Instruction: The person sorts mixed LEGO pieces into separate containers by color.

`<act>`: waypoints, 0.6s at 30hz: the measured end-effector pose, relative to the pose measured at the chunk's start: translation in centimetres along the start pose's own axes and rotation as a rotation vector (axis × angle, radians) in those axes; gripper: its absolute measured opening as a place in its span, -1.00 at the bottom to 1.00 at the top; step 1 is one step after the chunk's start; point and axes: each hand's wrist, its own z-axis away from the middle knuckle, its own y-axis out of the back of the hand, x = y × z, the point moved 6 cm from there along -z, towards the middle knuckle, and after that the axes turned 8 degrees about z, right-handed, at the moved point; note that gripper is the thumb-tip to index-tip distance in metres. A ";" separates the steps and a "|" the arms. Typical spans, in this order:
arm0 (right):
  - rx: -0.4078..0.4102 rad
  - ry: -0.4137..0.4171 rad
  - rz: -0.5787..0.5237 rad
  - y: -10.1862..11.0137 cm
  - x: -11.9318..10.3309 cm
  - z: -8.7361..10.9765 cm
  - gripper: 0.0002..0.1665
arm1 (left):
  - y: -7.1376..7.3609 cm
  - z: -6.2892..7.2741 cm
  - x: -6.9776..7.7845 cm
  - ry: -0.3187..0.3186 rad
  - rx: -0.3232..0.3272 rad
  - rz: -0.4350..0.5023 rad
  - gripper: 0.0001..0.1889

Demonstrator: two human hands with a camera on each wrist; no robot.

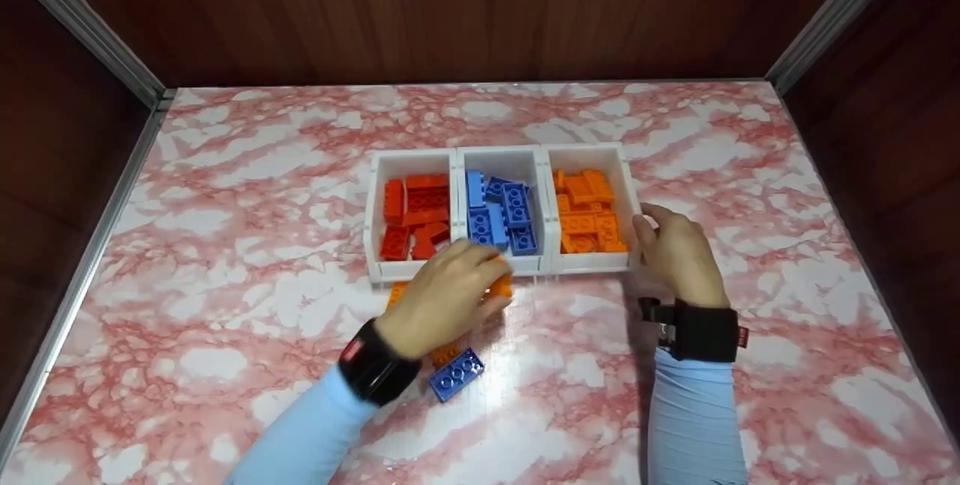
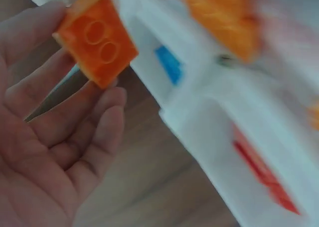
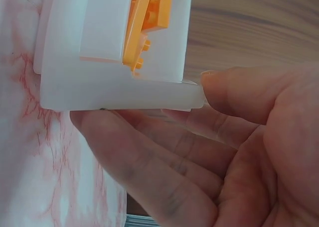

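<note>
My left hand [image 1: 442, 293] pinches an orange toy brick [image 2: 97, 43] between thumb and fingertips, just in front of the middle compartment. The brick's hollow underside shows in the left wrist view. Under and beside this hand lie more orange bricks [image 1: 445, 354], partly hidden, and a blue brick [image 1: 457, 375] with its underside up. My right hand [image 1: 681, 256] is at the right end of the white three-part bin [image 1: 587, 263]. Its fingers lie along the outer wall and its thumb touches the rim, as the right wrist view shows.
Red bricks [image 1: 427, 200] fill the bin's left compartment, blue bricks [image 1: 516, 203] the middle one, orange bricks [image 1: 589, 222] the right one. The bin stands on a red-and-white marbled table [image 1: 225, 260]. Dark wood panels [image 1: 465, 12] enclose the table's back and sides.
</note>
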 end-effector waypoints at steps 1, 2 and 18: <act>-0.001 0.002 -0.002 0.0 0.0 0.0 -0.39 | 0.0 -1.2 0.3 -0.014 -0.008 -0.003 -0.69; -0.005 -0.001 -0.005 0.0 0.0 0.0 -0.38 | -0.1 -2.3 0.5 -0.026 -0.020 -0.009 -0.69; -0.017 -0.041 -0.020 0.0 0.5 -0.2 -0.40 | -4.3 -13.7 0.6 -0.031 -0.199 -0.038 -0.63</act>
